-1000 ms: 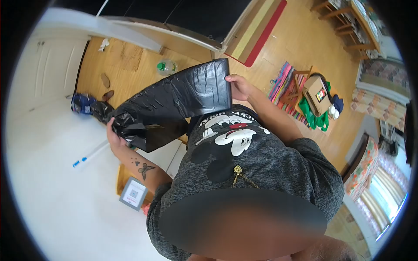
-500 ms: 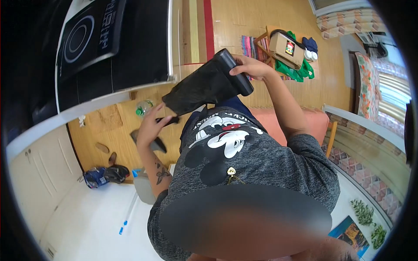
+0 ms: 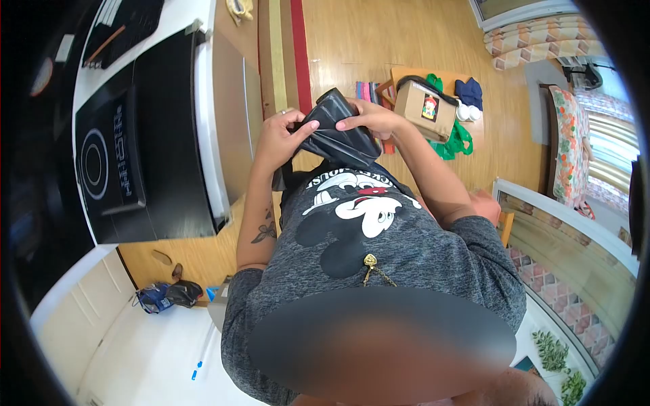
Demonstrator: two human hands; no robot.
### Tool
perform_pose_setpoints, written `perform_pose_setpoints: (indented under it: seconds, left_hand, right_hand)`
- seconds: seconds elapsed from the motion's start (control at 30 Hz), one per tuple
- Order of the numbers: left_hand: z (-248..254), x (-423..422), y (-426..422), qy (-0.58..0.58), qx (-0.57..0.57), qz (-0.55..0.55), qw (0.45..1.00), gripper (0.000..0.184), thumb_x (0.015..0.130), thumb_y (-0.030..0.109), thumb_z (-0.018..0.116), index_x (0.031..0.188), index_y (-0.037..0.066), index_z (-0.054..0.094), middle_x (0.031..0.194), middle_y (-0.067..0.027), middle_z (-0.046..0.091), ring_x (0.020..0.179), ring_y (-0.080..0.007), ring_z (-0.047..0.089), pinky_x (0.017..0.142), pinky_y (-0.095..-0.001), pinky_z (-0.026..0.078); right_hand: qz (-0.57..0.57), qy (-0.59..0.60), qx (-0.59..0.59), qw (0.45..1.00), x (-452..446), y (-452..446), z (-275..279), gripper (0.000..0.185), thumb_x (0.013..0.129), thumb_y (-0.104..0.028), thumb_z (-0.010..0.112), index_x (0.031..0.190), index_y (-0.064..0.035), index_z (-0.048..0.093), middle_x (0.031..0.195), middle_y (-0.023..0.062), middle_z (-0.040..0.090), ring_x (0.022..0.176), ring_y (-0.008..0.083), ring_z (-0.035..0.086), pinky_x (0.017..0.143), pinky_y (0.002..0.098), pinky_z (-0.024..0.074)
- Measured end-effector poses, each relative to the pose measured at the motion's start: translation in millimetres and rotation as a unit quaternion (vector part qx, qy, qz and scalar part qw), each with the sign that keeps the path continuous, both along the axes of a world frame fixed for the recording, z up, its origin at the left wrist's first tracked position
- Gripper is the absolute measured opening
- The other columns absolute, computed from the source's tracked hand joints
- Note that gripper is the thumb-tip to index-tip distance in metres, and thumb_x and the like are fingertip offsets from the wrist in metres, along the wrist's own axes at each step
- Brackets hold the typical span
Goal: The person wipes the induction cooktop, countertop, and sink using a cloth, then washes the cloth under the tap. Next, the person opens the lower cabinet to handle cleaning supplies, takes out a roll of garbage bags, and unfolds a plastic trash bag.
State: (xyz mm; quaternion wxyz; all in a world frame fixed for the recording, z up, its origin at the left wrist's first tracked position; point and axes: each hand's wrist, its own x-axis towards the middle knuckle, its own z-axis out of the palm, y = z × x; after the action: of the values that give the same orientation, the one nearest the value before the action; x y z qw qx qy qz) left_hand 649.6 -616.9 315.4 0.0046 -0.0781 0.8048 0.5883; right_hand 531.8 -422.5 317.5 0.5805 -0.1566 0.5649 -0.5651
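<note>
A roll of black plastic bags (image 3: 345, 139) is held up in front of my waist, looking wrinkled and loosely wrapped. My right hand (image 3: 376, 122) grips it from the right, with the thumb lying across its face. On the other side my left hand (image 3: 288, 139), wearing a ring, pinches the black plastic between thumb and fingers. A dark flap of it seems to hang below my left hand, hard to make out against my clothes. My grey shirt (image 3: 433, 271) with a cartoon print is just behind the roll.
To the left stands a black counter (image 3: 169, 149) with an induction cooktop (image 3: 95, 162) on it. A cardboard box (image 3: 413, 108) and a green bag (image 3: 457, 142) sit on a small wooden table (image 3: 399, 73) at the front right. Bags (image 3: 154, 298) lie by the door.
My left hand has risen from the loose end of the black plastic to the roll, and the stretched-out length is now gathered up. The view has shifted, showing more of the counter.
</note>
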Motion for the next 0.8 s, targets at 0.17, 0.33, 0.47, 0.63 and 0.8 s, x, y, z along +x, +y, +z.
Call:
perform_pose_setpoints:
  seconds: [0.17, 0.33, 0.47, 0.63, 0.8]
  left_hand:
    - [-1.6, -79.9, 2.6, 0.13, -0.092, -0.026, 0.987, 0.019, 0.075, 0.013, 0.069, 0.069, -0.001, 0.058, 0.092, -0.0091, 0.059, 0.09, -0.0187, 0.056, 0.079, -0.0306, 0.041]
    - [8.2, -145.5, -7.3, -0.118, 0.057, 0.012, 0.991, 0.023, 0.08, 0.018, 0.065, 0.073, -0.001, 0.056, 0.063, -0.0034, 0.054, 0.065, -0.0098, 0.054, 0.06, -0.0255, 0.043]
    - [-18.9, -217.5, -31.5, -0.016, -0.057, 0.032, 0.998, 0.031, 0.079, 0.027, 0.065, 0.074, -0.002, 0.055, 0.055, -0.0056, 0.049, 0.051, -0.0122, 0.049, 0.051, -0.0282, 0.039]
    - [-43.5, -324.7, -73.0, 0.115, -0.122, 0.051, 0.984, 0.029, 0.08, 0.024, 0.062, 0.072, -0.002, 0.053, 0.064, -0.0109, 0.053, 0.059, -0.0243, 0.051, 0.058, -0.0314, 0.04]
    - [-38.6, -424.6, -148.5, 0.067, 0.1, 0.07, 0.99, 0.031, 0.087, 0.023, 0.058, 0.066, 0.003, 0.046, 0.061, 0.0042, 0.038, 0.059, -0.0044, 0.036, 0.053, -0.0218, 0.031]
  right_hand:
    - [-0.075, -0.188, 0.095, 0.975, -78.8, 15.8, -7.6, 0.061, 0.074, -0.035, 0.066, 0.121, -0.0026, 0.044, 0.111, 0.0118, 0.056, 0.096, 0.0203, 0.057, 0.084, 0.0342, 0.0451]
    - [-0.158, -0.061, -0.002, 0.986, -142.4, -3.2, -7.3, 0.051, 0.079, -0.044, 0.057, 0.112, -0.0048, 0.054, 0.105, 0.013, 0.059, 0.095, 0.0216, 0.058, 0.085, 0.0358, 0.0452]
    - [-0.161, -0.11, 0.073, 0.978, -217.1, -34.7, 0.3, 0.057, 0.081, -0.053, 0.052, 0.107, -0.0029, 0.058, 0.103, 0.0163, 0.061, 0.091, 0.0251, 0.06, 0.083, 0.0367, 0.0464]
    - [-0.157, 0.027, 0.135, 0.978, -339.6, -94.8, -16.3, 0.057, 0.081, -0.056, 0.052, 0.105, -0.0038, 0.058, 0.099, 0.0149, 0.062, 0.086, 0.0221, 0.061, 0.079, 0.036, 0.0487]
    - [-0.14, -0.161, 0.053, 0.976, -452.3, -152.5, -8.1, 0.063, 0.08, -0.057, 0.051, 0.111, -0.0016, 0.053, 0.105, 0.0169, 0.059, 0.093, 0.023, 0.059, 0.084, 0.0371, 0.0457]
